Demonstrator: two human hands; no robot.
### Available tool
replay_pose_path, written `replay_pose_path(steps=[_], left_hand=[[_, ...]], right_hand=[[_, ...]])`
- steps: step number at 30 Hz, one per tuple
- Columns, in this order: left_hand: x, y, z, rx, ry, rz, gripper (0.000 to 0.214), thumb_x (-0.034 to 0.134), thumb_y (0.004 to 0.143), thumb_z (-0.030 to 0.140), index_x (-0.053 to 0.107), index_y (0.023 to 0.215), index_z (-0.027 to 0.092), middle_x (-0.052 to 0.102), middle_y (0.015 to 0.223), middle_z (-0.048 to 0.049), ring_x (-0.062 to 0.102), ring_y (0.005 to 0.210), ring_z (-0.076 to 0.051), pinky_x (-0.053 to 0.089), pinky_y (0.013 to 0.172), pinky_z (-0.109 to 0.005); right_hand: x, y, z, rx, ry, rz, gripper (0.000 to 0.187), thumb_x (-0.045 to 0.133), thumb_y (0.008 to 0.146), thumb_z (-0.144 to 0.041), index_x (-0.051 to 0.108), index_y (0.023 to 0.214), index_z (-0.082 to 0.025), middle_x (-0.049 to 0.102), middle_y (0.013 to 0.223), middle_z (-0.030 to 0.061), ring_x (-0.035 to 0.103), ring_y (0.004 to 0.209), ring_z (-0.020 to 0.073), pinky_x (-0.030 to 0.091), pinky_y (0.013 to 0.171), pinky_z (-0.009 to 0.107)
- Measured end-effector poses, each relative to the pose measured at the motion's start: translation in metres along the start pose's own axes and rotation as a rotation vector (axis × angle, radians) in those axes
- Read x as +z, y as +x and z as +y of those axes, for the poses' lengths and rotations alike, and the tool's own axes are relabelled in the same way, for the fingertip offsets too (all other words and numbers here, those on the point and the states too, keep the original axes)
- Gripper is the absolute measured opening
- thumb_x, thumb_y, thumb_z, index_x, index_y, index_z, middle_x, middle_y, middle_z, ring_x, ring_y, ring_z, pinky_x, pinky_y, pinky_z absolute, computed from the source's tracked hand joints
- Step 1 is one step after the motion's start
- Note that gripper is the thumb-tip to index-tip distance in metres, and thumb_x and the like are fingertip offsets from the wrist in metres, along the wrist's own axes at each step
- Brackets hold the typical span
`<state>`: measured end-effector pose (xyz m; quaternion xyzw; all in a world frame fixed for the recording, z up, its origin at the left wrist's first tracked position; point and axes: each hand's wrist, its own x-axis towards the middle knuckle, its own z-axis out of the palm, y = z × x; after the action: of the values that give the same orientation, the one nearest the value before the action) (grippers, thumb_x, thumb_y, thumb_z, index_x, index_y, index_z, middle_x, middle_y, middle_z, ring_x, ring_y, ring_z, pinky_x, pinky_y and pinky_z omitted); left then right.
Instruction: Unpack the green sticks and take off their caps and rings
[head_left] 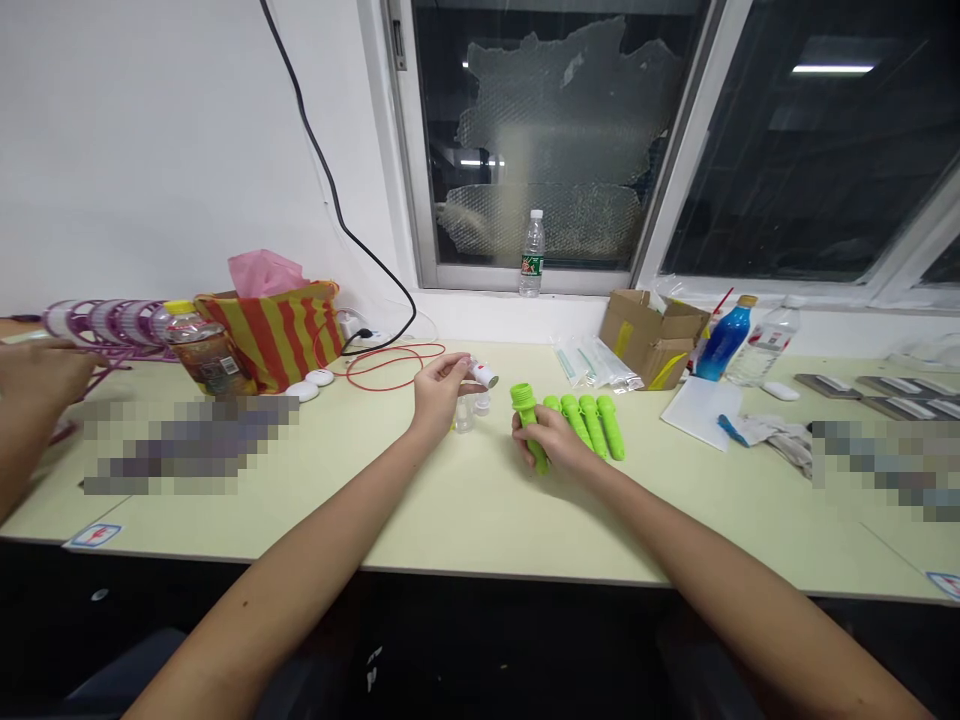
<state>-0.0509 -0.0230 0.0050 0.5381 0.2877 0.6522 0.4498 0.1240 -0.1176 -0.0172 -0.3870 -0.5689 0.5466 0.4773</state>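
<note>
My left hand [437, 402] is closed on a short white cylinder [484, 375] with a red mark and a grey end, tilted down to the right above the table. My right hand [553, 442] wraps round a bright green plastic tube [523, 402], held upright with its wide threaded mouth at the top. The cylinder and the tube are apart. Right of that hand, several similar green tubes [591, 425] lie side by side. Small clear plastic pieces [465, 416] stand just below the white cylinder, partly hidden by my left hand.
Behind are clear plastic bags [596, 362] and an open cardboard box [651, 340]. Bottles [726, 338], white paper [701, 412] and a glove [772, 435] sit to the right. A striped bag [289, 335], red cord [390, 365] and another person's arm [37, 400] are left.
</note>
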Motion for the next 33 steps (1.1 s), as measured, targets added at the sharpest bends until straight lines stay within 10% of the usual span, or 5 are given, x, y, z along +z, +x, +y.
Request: replay_pose_path(steps=[33], left_hand=[[0.006,-0.018,0.001,0.064,0.205,-0.256,0.032,0.072,0.077,0.038,0.070,0.097,0.013,0.073,0.094,-0.0086,0.070,0.084,-0.020,0.060,0.076,-0.033]], right_hand=[[-0.001,0.005,0.020,0.081,-0.179,0.032,0.015,0.056,0.081,-0.032,0.046,0.079,-0.021,0.049,0.056,-0.0067,0.046,0.034,0.0088,0.035,0.032,0.021]])
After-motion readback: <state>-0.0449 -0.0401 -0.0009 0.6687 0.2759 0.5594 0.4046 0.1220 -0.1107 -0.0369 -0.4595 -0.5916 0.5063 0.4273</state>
